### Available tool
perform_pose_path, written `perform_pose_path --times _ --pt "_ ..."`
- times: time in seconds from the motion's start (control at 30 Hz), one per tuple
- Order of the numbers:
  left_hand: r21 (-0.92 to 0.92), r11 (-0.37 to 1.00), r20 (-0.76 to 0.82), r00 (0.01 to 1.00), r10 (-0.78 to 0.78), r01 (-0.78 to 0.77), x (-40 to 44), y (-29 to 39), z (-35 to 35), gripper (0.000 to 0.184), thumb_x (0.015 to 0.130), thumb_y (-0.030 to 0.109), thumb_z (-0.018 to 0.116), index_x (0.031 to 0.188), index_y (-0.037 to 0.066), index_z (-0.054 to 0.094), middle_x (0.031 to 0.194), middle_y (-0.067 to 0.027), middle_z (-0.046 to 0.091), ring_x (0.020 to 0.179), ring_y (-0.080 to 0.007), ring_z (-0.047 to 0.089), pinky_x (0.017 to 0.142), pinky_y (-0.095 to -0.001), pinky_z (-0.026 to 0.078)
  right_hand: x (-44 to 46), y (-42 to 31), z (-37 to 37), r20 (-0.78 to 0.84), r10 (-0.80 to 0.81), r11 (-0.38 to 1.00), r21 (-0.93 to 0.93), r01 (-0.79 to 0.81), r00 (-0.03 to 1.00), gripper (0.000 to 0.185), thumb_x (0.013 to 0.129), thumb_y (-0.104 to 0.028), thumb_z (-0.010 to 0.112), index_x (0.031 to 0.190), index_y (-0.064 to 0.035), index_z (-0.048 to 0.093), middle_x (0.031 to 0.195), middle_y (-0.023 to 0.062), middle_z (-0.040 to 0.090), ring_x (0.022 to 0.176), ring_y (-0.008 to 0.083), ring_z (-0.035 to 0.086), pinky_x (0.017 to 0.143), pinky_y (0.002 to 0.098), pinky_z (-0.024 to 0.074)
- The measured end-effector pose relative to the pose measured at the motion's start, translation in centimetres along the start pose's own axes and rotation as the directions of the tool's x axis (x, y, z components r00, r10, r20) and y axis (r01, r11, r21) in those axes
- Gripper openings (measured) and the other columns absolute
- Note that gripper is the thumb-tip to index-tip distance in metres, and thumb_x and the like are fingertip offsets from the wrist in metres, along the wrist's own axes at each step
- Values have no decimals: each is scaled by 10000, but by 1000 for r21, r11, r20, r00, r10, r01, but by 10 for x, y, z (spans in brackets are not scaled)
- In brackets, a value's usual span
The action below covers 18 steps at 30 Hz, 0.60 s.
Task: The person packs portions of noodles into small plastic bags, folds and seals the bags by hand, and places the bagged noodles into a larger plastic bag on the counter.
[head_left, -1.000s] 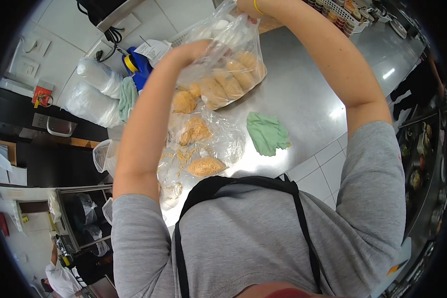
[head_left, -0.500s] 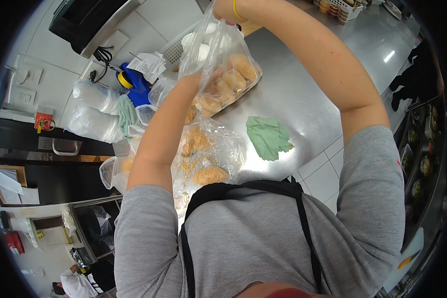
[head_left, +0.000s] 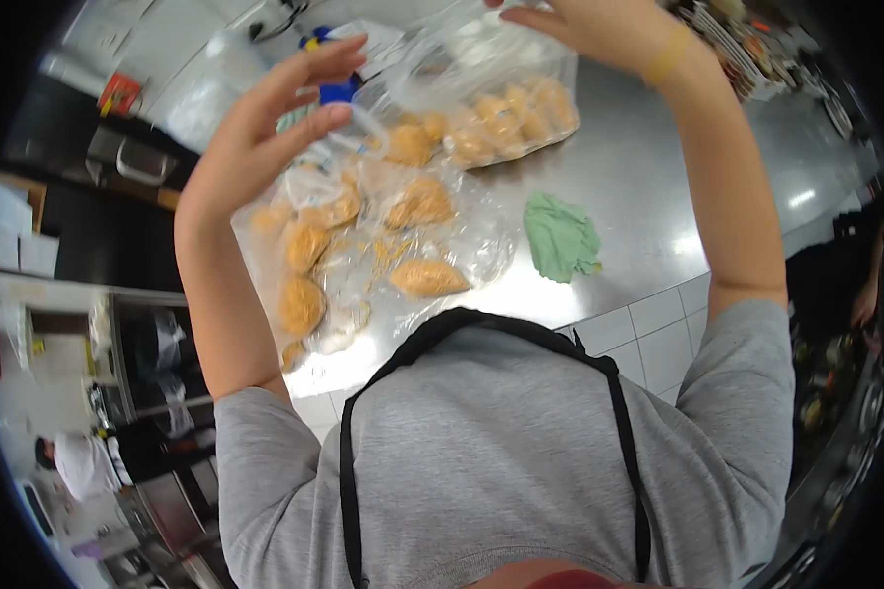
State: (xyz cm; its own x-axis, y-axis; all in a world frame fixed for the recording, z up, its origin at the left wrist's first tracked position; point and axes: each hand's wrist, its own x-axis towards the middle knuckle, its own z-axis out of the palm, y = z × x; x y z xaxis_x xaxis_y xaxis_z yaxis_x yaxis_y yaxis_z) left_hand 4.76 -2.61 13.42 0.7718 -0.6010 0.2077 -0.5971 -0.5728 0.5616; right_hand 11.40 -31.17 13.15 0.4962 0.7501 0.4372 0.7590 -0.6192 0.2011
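Shiny metal shows right of the green cloth [head_left: 560, 239], up to the table's [head_left: 648, 191] near edge. The clear bag of tan lumps [head_left: 521, 123] sits past the cloth. The left hand [head_left: 252, 137] is up, spread wide, holding nothing. The right hand [head_left: 591, 25] bends in by the bag's top; you cannot tell if it grips.

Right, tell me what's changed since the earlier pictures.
The left hand has come out of the clear bag, toward the person's left, and holds nothing visible, fingers spread. The right hand is by the bag's top; whether it still grips the film is unclear. The green cloth and the oval noodle-like bundle left of it lie as before on the metal counter.
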Motion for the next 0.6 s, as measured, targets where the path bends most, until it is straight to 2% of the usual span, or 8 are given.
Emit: perform_pose_path --times 0.07,0.13,0.17,0.2,0.3,0.37,0.53,0.6 --pt "-22 994 15 994 -105 106 -54 -10 13 501 835 209 578 1285 70 410 1214 -70 513 1137 -164 459 951 -321 337 -12 -57 0 143 52 814 567 -125 988 318 762 -255 650 989 -44 577 951 84 594 930 230 556 812 325 425" --pt "7 953 61 951 -302 302 -99 -29 41 479 819 252 604 1254 113 461 1144 -59 555 1019 -168 515 870 -309 388 -31 -96 36 125 -162 737 675 36 979 199 789 -162 615 907 -13 556 837 83 580 794 211 582 714 301 455" --pt "-106 918 75 923 -377 383 -122 -41 59 484 813 259 610 1251 115 463 1137 -64 559 1012 -169 518 866 -310 391 -39 -107 63 327 -186 672 730 -123 926 241 782 -219 620 921 -29 564 893 98 589 798 215 590 707 316 459" --pt "-218 866 98 892 -440 451 -141 -54 77 490 807 266 617 1248 116 466 1129 -69 563 1004 -169 522 862 -311 394 -46 -116 93 514 -222 612 735 -292 829 285 776 -275 626 935 -45 571 948 113 598 802 219 599 701 331 464" --pt "-315 771 91 826 -556 553 -188 -80 126 503 799 263 624 1249 105 462 1124 -92 564 1004 -183 526 857 -324 405 -67 -151 179 570 -132 577 709 -405 811 403 749 -304 664 1012 -21 549 914 124 587 742 202 600 701 312 469" --pt "-298 752 94 802 -590 588 -206 -84 153 521 791 255 630 1249 83 453 1121 -112 563 998 -206 530 858 -337 410 -69 -174 206 563 52 536 681 -499 825 607 690 -397 697 1155 -65 491 1045 172 542 850 258 594 752 333 466" --pt "-310 748 83 800 -594 587 -210 -66 182 488 801 237 625 1242 105 464 1118 -76 566 997 -186 527 840 -331 403 -63 -227 196 611 60 705 534 -466 790 704 641 -369 718 1233 -130 421 1172 200 427 1027 353 490 850 379 431" --pt "-265 778 69 816 -574 570 -207 -67 183 477 806 237 619 1239 109 465 1134 -73 550 1012 -184 519 839 -328 405 -72 -241 219 338 143 802 512 -309 930 656 600 -332 735 1161 -121 469 1071 169 467 978 356 508 848 405 431"
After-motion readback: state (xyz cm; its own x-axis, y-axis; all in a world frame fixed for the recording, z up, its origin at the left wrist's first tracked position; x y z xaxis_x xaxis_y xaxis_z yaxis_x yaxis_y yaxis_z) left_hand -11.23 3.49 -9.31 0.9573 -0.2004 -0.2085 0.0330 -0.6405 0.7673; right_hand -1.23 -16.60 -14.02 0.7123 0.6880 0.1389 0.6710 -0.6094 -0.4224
